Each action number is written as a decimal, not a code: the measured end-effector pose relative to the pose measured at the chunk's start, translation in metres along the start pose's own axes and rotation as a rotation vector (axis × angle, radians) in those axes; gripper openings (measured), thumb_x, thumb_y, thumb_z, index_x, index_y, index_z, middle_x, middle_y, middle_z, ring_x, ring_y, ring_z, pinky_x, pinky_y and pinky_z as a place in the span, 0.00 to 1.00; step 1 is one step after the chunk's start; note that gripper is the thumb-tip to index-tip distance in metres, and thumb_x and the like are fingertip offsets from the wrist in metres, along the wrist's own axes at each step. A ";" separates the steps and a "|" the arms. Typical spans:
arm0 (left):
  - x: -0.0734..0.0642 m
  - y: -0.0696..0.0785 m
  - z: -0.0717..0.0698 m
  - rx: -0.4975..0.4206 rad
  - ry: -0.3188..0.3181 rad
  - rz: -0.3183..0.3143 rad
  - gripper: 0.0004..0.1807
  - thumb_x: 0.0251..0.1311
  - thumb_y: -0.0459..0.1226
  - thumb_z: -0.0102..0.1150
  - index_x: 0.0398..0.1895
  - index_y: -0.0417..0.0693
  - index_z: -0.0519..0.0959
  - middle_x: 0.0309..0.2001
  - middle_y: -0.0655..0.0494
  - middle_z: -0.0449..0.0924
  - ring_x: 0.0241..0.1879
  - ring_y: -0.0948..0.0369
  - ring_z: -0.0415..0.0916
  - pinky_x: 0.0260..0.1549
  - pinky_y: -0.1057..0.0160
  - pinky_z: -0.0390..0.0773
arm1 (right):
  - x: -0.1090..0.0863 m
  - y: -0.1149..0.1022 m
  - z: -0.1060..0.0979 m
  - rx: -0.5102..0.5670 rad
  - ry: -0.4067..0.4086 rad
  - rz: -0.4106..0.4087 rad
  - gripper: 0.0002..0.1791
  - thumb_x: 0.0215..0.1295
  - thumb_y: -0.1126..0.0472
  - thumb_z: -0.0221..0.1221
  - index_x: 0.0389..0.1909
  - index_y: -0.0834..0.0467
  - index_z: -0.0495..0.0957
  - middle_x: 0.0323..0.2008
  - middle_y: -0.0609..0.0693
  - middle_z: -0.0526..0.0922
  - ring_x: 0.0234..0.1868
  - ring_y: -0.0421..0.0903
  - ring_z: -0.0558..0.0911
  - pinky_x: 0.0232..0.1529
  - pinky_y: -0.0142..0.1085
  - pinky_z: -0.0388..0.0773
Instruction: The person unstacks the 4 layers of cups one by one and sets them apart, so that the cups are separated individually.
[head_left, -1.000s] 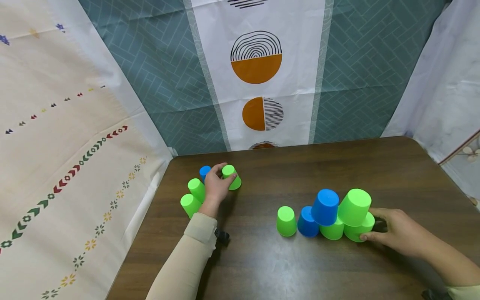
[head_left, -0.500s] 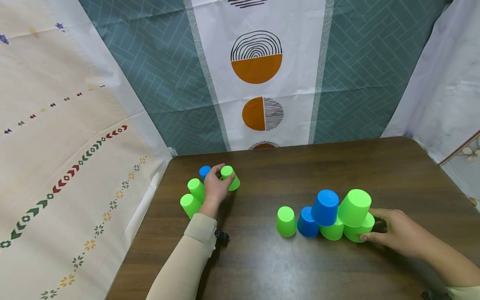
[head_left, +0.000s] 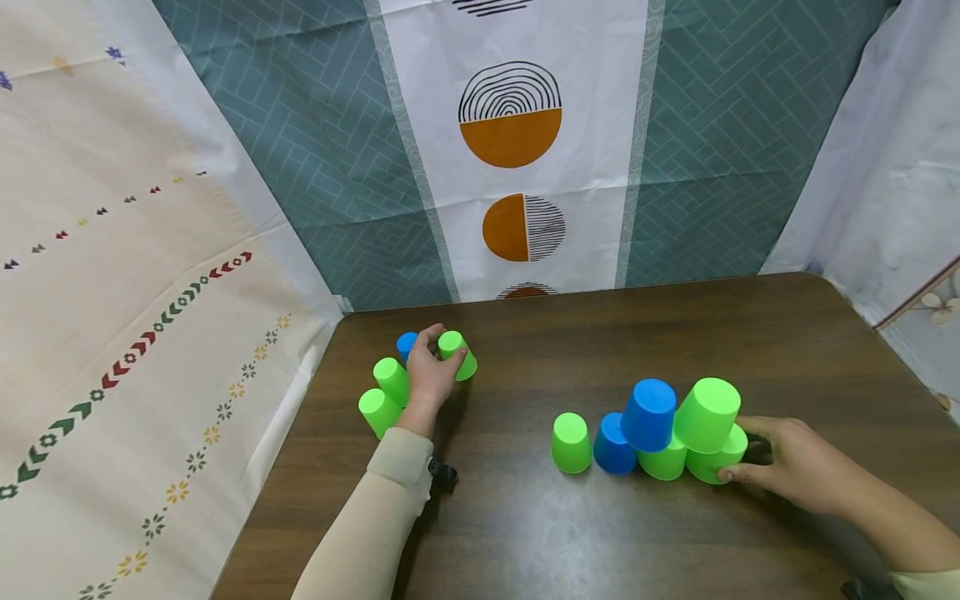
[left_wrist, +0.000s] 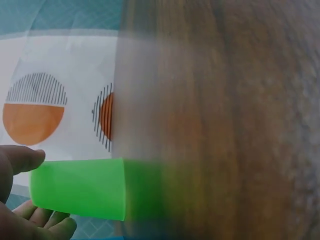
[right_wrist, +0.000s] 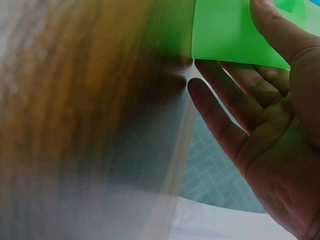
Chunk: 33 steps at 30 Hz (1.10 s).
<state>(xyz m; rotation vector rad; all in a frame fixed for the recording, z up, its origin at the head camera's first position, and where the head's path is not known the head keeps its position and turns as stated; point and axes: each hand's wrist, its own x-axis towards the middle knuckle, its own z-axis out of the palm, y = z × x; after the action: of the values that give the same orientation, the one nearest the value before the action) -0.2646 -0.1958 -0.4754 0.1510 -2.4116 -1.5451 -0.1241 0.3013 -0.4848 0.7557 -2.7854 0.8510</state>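
On the table's far left, my left hand (head_left: 430, 375) holds an upside-down green cup (head_left: 459, 357) between thumb and fingers. The left wrist view has the thumb (left_wrist: 30, 157) at one side of this cup near its closed end and fingertips at the other. A blue cup (head_left: 406, 343) stands just beyond that hand, partly hidden by it. At the right, my right hand (head_left: 795, 462) grips the lower right green cup (head_left: 716, 461) of a stack, thumb (right_wrist: 280, 30) on its near side and fingers behind. An upper green cup (head_left: 708, 414) and upper blue cup (head_left: 648, 415) rest above the bottom row.
The stack's bottom row also has a green cup (head_left: 663, 461) and a blue cup (head_left: 613, 446). A separate green cup (head_left: 572, 444) stands left of it. Two green cups, one farther (head_left: 391, 380) and one nearer (head_left: 379, 412), stand near the left edge of the wooden table (head_left: 510, 508).
My left hand has shifted slightly left with its green cup, toward the far blue cup. The right hand and the stack keep their places.
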 end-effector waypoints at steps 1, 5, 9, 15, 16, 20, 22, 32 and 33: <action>0.000 0.001 0.000 -0.010 0.009 0.014 0.33 0.64 0.35 0.73 0.71 0.39 0.71 0.65 0.44 0.77 0.66 0.50 0.74 0.65 0.51 0.75 | 0.000 0.000 0.000 0.002 -0.001 0.002 0.28 0.46 0.44 0.81 0.50 0.44 0.85 0.43 0.27 0.85 0.50 0.34 0.84 0.46 0.32 0.84; -0.001 0.011 -0.002 -0.036 0.042 0.099 0.33 0.63 0.33 0.73 0.70 0.39 0.71 0.66 0.43 0.76 0.69 0.51 0.72 0.69 0.51 0.71 | 0.000 0.000 0.000 0.005 -0.003 0.007 0.29 0.46 0.44 0.81 0.50 0.45 0.85 0.43 0.28 0.86 0.50 0.34 0.84 0.46 0.33 0.84; -0.004 0.027 -0.004 0.002 0.073 0.180 0.34 0.62 0.35 0.75 0.70 0.41 0.72 0.65 0.47 0.76 0.70 0.53 0.72 0.70 0.54 0.70 | 0.001 0.001 0.000 0.003 -0.006 0.013 0.29 0.46 0.43 0.81 0.50 0.46 0.85 0.44 0.29 0.86 0.49 0.35 0.85 0.45 0.35 0.85; -0.017 0.059 -0.002 -0.001 0.012 0.255 0.34 0.65 0.38 0.73 0.71 0.43 0.71 0.67 0.52 0.75 0.71 0.57 0.70 0.72 0.56 0.68 | 0.001 0.001 0.000 -0.006 -0.004 0.008 0.29 0.46 0.43 0.81 0.50 0.46 0.85 0.43 0.29 0.86 0.49 0.35 0.85 0.45 0.35 0.85; -0.020 0.065 -0.001 -0.014 -0.013 0.268 0.33 0.65 0.38 0.73 0.71 0.44 0.71 0.67 0.52 0.75 0.71 0.57 0.70 0.72 0.55 0.68 | 0.001 0.001 0.000 -0.007 -0.003 0.007 0.29 0.46 0.43 0.81 0.50 0.46 0.85 0.43 0.29 0.86 0.49 0.35 0.85 0.45 0.35 0.85; -0.033 0.087 0.005 -0.079 -0.151 0.309 0.30 0.67 0.38 0.71 0.70 0.45 0.73 0.66 0.55 0.77 0.70 0.54 0.72 0.71 0.50 0.69 | 0.001 0.001 0.000 -0.001 0.004 -0.003 0.29 0.46 0.43 0.81 0.50 0.45 0.85 0.43 0.28 0.85 0.49 0.34 0.85 0.45 0.33 0.84; -0.040 0.096 0.008 -0.107 -0.236 0.332 0.29 0.68 0.37 0.71 0.69 0.45 0.74 0.65 0.56 0.78 0.69 0.54 0.73 0.70 0.48 0.70 | 0.001 0.001 0.000 -0.001 0.004 -0.004 0.29 0.47 0.44 0.81 0.50 0.46 0.85 0.43 0.28 0.85 0.49 0.34 0.84 0.45 0.32 0.84; -0.079 0.129 0.041 -0.138 -0.747 0.507 0.35 0.64 0.34 0.74 0.73 0.45 0.71 0.69 0.55 0.76 0.70 0.62 0.71 0.70 0.60 0.70 | 0.000 0.002 0.001 -0.007 0.012 -0.017 0.29 0.46 0.44 0.81 0.50 0.46 0.86 0.43 0.28 0.85 0.48 0.34 0.85 0.45 0.32 0.84; -0.083 0.131 0.044 -0.139 -0.775 0.510 0.35 0.63 0.34 0.74 0.73 0.46 0.71 0.69 0.55 0.76 0.71 0.63 0.71 0.70 0.59 0.70 | 0.000 0.002 0.002 -0.004 0.011 -0.018 0.28 0.46 0.44 0.81 0.50 0.46 0.86 0.43 0.28 0.85 0.48 0.34 0.85 0.45 0.33 0.84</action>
<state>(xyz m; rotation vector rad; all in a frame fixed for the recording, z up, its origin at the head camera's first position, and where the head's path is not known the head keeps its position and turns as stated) -0.1904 -0.0821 -0.3888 -1.1939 -2.5114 -1.6859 -0.1254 0.3016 -0.4872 0.7726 -2.7653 0.8435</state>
